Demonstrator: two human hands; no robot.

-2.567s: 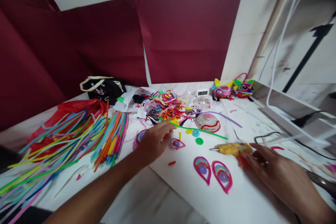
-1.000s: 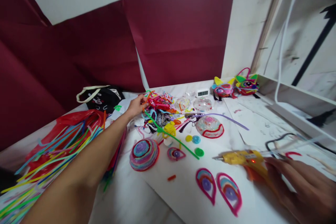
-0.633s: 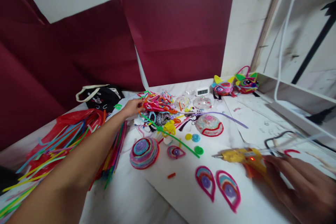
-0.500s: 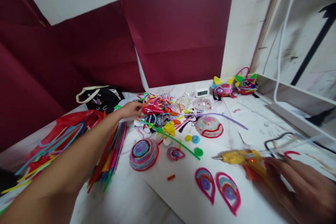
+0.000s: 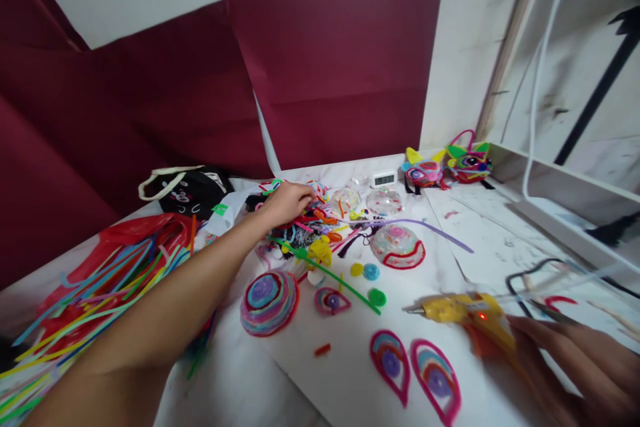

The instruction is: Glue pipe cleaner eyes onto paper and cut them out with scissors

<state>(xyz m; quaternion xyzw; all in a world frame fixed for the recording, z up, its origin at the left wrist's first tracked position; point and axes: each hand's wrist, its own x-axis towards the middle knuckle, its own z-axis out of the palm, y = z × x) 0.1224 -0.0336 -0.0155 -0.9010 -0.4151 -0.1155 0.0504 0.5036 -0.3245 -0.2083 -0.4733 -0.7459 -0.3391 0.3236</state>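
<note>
My left hand (image 5: pixel 286 203) reaches far across the table and rests, fingers curled, on a tangled heap of short coloured pipe-cleaner pieces (image 5: pixel 313 220). What its fingers hold is hidden in the heap. My right hand (image 5: pixel 575 363) lies low at the right with fingers stretched out, touching the handle of a yellow glue gun (image 5: pixel 463 310) that lies on the white sheet with its red light on. Two drop-shaped pink coils (image 5: pixel 413 367) lie in front of the gun. A round striped coil (image 5: pixel 267 293) and a small eye-shaped coil (image 5: pixel 331 300) sit nearer the left arm.
Long coloured pipe cleaners (image 5: pixel 95 293) spread over a red bag at the left. A black tote (image 5: pixel 187 190), a small white clock (image 5: pixel 384 179), two colourful cat-shaped baskets (image 5: pixel 447 165), clear domes (image 5: pixel 383 200) and a long green stem (image 5: pixel 333 273) stand further back. Cables (image 5: pixel 530 273) run at the right.
My left hand moved from the near coils out to the tangled heap, then shifted right on top of it. The right hand stayed by the glue gun.
</note>
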